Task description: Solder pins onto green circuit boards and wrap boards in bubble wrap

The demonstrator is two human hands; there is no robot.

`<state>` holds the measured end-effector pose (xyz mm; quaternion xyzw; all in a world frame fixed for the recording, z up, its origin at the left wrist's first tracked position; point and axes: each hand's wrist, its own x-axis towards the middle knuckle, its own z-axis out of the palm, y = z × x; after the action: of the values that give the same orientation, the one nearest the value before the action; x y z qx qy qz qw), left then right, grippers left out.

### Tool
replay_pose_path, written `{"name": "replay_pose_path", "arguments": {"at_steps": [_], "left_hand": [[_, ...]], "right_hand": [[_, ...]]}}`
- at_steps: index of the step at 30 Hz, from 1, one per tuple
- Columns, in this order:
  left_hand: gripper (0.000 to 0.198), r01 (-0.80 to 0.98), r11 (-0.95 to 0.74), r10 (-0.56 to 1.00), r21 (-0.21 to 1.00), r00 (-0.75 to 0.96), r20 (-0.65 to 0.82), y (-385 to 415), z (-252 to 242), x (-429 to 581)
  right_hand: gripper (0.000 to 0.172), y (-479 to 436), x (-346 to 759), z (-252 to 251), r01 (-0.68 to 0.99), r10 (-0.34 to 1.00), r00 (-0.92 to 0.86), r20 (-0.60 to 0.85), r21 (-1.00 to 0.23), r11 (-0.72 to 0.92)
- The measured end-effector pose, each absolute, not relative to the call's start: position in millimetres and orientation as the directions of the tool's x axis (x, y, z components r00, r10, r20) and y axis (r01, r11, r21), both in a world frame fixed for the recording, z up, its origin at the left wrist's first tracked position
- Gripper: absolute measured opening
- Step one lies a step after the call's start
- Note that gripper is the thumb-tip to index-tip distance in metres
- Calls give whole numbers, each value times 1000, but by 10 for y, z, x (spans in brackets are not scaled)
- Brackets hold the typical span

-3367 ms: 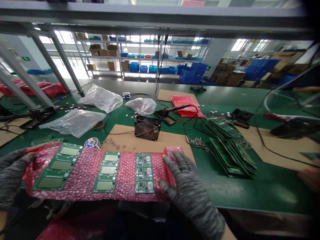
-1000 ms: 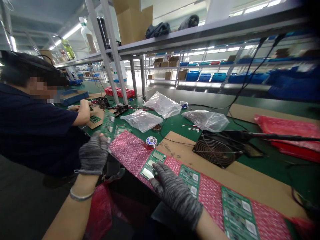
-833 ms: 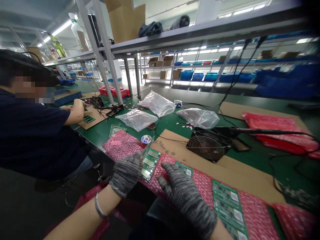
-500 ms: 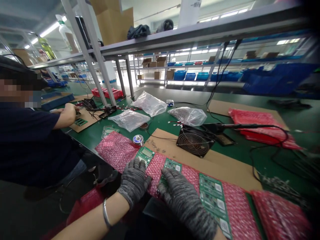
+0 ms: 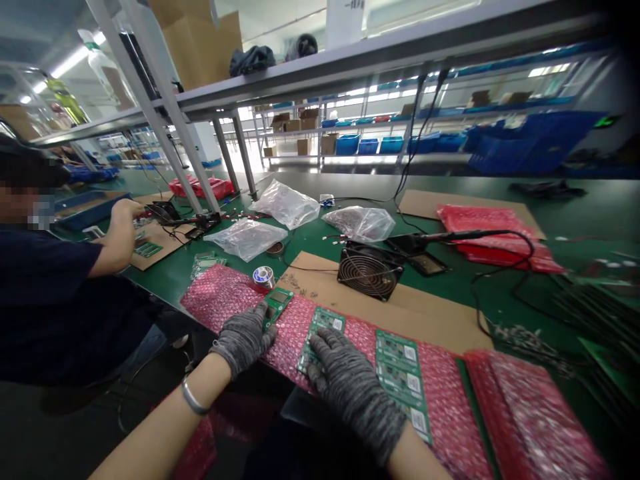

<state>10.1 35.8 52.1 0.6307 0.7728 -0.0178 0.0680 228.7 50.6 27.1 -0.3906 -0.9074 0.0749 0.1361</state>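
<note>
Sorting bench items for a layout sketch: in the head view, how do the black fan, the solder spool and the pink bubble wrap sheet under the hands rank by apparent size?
1. Pink bubble wrap sheet, largest.
2. Black fan.
3. Solder spool, smallest.
All sit at similar depth, so the order looks reliable.

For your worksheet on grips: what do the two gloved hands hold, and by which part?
Neither lifts anything. The left hand rests on the near end of one circuit board; the right hand presses another circuit board at its near end.
</note>
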Motion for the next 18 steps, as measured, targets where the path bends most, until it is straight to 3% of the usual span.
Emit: {"name": "replay_pose_path", "arguments": {"at_steps": [4,10,18], "left_hand": [[54,976,211,972,51,-204,-116,364,496,103],[76,962,263,962,70,-256,-90,387,446,148],[47,890,283,959,357,-265,-100,452,512,-32]], "right_hand": [[30,493,2268,215,686,719,-664,205,-216,695],[43,445,2156,83,734,759,-615,216,-194,650],[41,413,2145,93,723,724,-665,182,-87,686]]}}
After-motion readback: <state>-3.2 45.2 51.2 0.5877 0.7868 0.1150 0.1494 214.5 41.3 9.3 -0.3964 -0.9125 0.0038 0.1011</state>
